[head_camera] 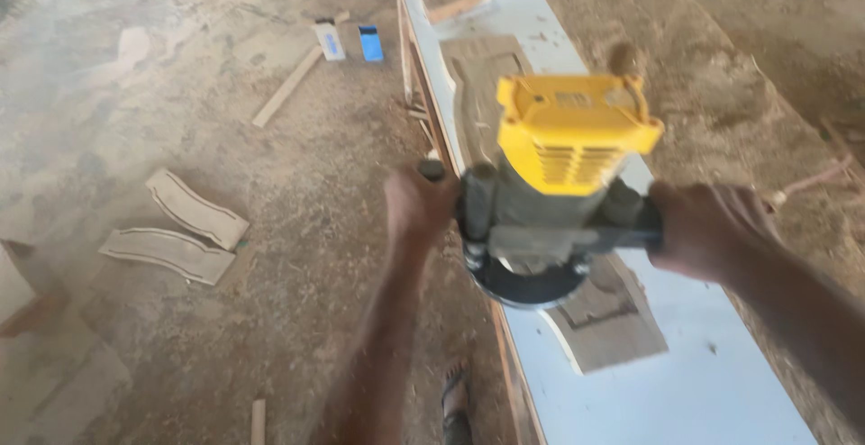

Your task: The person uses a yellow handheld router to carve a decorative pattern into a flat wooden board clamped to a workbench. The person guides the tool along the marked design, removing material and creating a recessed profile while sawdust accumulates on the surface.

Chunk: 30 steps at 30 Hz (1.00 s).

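Both-handed: left hand (416, 204) and right hand (707, 227) clench yellow-capped power router (551, 188) handles over carved wooden panel (605, 317); unclamped, it may skid off the white tabletop (703, 382).

router cap (572, 130): yellow plastic, matt, ribbed with vents
router base (527, 281): dark metal, dull sheen
router handles (478, 202): black plastic, matt
surface (712, 382): white board, smooth, faintly dusty
carved panels (608, 319): bare wood, rough-cut, unfinished
floor (297, 229): coarse, covered in sawdust
floor offcuts (171, 251): raw pale wood, matt

Bare forearms, sandal (456, 402) on foot
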Available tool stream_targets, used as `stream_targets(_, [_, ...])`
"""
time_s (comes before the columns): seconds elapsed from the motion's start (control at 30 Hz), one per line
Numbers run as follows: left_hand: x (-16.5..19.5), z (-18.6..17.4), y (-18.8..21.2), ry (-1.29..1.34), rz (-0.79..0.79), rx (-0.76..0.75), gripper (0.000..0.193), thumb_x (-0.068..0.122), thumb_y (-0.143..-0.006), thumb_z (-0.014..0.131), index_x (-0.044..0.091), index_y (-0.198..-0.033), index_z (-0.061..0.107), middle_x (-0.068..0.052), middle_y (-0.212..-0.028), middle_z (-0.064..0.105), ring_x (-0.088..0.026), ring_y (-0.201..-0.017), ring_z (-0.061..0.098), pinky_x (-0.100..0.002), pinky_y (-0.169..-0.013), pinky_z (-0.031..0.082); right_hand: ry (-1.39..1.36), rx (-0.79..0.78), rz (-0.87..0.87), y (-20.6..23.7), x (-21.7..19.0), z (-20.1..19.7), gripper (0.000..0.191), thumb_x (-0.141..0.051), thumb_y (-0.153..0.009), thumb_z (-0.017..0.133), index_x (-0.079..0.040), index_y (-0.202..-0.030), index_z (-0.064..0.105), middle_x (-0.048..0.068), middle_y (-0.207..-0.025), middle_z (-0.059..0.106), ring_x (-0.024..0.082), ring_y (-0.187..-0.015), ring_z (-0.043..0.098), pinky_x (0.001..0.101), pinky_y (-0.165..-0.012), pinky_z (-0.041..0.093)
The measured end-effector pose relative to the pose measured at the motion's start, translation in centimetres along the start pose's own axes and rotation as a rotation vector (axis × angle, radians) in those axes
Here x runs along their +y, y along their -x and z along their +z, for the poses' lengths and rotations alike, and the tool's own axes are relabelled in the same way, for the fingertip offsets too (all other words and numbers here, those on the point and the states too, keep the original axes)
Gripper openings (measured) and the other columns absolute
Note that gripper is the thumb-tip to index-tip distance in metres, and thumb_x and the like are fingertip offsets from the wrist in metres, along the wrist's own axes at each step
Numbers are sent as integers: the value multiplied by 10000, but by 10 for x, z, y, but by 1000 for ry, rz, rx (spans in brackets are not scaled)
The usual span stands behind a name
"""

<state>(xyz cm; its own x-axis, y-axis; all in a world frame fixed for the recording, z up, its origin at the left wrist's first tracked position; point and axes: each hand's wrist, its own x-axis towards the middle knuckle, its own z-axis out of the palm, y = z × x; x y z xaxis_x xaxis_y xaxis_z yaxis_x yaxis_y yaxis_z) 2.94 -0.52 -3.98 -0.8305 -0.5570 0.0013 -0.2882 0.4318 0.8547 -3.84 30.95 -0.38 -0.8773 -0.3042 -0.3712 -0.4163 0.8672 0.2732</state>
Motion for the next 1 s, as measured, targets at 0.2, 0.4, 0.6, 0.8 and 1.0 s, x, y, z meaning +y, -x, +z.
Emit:
stream_targets(0.2, [-5, 4, -18, 37, 48, 74, 107, 112, -776, 701, 9, -749, 715, -111, -658, 734, -181, -554, 709, -355, -544, 572, -37, 41, 18, -5, -11, -3, 202, -295, -847, 707, -162, -972, 621, -5, -694, 667, 152, -573, 627, 320, -532, 518])
stream_targets(0.4, [-11, 4, -37, 58, -78, -48, 103, 111, -803, 695, 19, -771, 728, -117, -704, 746, -211, -567, 710, -374, -525, 603, -10, 93, 37, -16, -16, -11, 238, -345, -840, 682, -172, -999, 650, 24, -768, 692, 195, -635, 699, 366, -597, 547])
stream_targets(0.6, [-11, 5, -27, 33, 187, 138, 163, 108, -807, 738, -40, -745, 709, -231, -702, 713, -273, -629, 725, -422, -591, 548, 37, 126, 69, -22, -18, 1, 359, -396, -828, 663, -176, -1111, 653, 70, -805, 706, 242, -696, 731, 398, -641, 595])
stream_targets(0.8, [-10, 1, -22, 79, 10, 43, 64, 113, -804, 726, 56, -826, 706, -95, -763, 747, -170, -645, 739, -333, -576, 614, 35, 297, 21, -18, -13, 15, 374, -423, -808, 706, -160, -1072, 677, 45, -825, 712, 240, -757, 699, 432, -740, 561])
stream_targets(1.0, [-17, -2, -2, 64, 116, 154, 58, 64, -805, 711, 47, -762, 676, -61, -704, 714, -142, -591, 687, -315, -544, 578, 1, 201, 34, -16, -16, 15, 426, -404, -784, 777, -158, -1112, 660, 19, -809, 714, 196, -716, 694, 407, -708, 562])
